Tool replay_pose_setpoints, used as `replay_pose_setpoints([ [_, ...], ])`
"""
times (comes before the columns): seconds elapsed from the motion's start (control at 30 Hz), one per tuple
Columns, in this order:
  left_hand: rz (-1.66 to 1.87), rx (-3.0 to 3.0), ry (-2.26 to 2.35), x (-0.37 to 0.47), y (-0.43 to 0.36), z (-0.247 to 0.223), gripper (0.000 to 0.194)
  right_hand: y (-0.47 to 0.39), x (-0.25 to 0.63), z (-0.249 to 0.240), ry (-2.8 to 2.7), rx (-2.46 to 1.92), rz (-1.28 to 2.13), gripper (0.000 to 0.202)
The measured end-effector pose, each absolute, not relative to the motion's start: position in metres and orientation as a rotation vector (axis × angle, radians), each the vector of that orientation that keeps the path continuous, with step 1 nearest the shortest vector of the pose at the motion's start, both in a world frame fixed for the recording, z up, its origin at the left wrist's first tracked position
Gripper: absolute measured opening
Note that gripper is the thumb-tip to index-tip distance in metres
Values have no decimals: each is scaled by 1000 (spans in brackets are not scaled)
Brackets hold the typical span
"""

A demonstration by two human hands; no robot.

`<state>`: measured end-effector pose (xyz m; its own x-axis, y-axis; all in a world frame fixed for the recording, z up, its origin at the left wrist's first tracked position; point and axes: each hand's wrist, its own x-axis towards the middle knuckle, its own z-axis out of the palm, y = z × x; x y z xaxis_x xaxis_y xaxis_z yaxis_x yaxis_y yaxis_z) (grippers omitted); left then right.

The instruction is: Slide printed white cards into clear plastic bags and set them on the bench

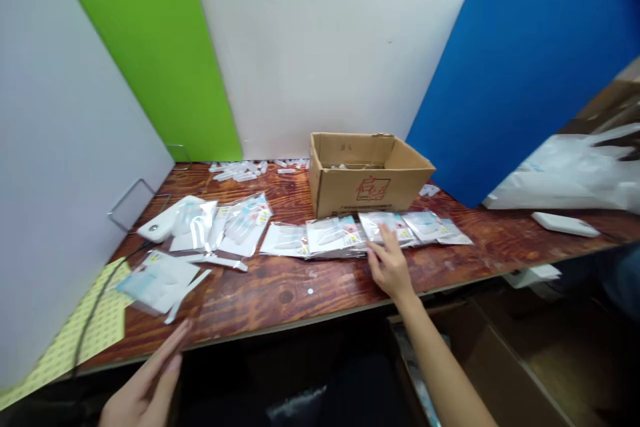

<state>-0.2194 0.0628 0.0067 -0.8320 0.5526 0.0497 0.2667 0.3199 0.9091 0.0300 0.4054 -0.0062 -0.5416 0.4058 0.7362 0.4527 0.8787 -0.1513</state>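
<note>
Student: Where does the flat, clear-plastic packet with a white and pale-blue card (370, 223) lie relative to the right hand (391, 270)?

Instructor: Directly beneath and beyond its fingertips, set back from the near edge of the reddish-brown wooden tabletop (260, 303). Its long axis runs roughly along that edge. The right hand is much the nearer.

Student: And the state of each hand?

Instructor: The right hand's fingers bend over the packet, the digits slightly apart; whether they pinch it cannot be told. The blurred left hand (143, 390) is at the near edge, toward the left corner, thumb apart from fingers, with nothing visible between them.

Student: What stands in the way?

Instructor: Similar flat packets crowd both sides, to the left (325, 237) and right (424, 225). Just behind stands an open brown cardboard box (337, 193), walling off the far side.

Student: What else surrounds them?

Instructor: Small white plastic pieces (245, 171) lie scattered along the far edge; near the left edge, a rounded white device (155, 227) lies against loose clear-plastic packets (245, 223)
</note>
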Motion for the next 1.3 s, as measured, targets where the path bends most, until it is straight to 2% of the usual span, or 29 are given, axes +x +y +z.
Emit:
replay_pose_setpoints([
  [0.07, 1382, 1032, 2652, -235, 73, 6, 41, 406, 36, -11, -2147, -604, -46, 28],
  [0.17, 942, 1373, 2921, -266, 92, 4, 56, 407, 40, -18, -2087, -645, -97, 33],
  [0.2, 810, 1390, 2939, -275, 97, 4, 54, 407, 40, -19, -2077, -652, -116, 34],
  [0.3, 726, 1391, 2946, -287, 105, 5, 39, 393, 37, -17, -2037, -635, -117, 37],
  [0.43, 777, 1435, 2910, -257, 101, 20, 41, 335, 10, 0, -2051, -462, 105, 47],
  [0.53, 898, 1464, 2763, -217, 93, 51, 40, 279, -27, 24, -2241, -270, 538, 61],
  [0.6, 1132, 1392, 2432, -194, 88, 77, 37, 254, -48, 43, -2323, -142, 828, 68],
  [0.73, 1359, 1158, 1834, -177, 83, 112, 32, 236, -55, 78, -2330, -111, 1296, 17],
  [0.87, 1632, 953, 1453, -170, 90, 106, 30, 230, -35, 89, -2067, -429, 1659, 20],
  [0.93, 1743, 852, 1441, -161, 99, 98, 27, 224, -27, 87, -1896, -481, 1661, 23],
  [1.03, 1835, 743, 1476, -144, 112, 91, 28, 219, -21, 84, -1750, -501, 1405, 50],
  [1.13, 1868, 745, 1533, -134, 121, 93, 29, 225, -16, 89, -1954, -434, 1235, 38],
  [1.3, 1923, 739, 1536, -131, 125, 100, 27, 234, -10, 104, -2130, -343, 1254, 26],
])
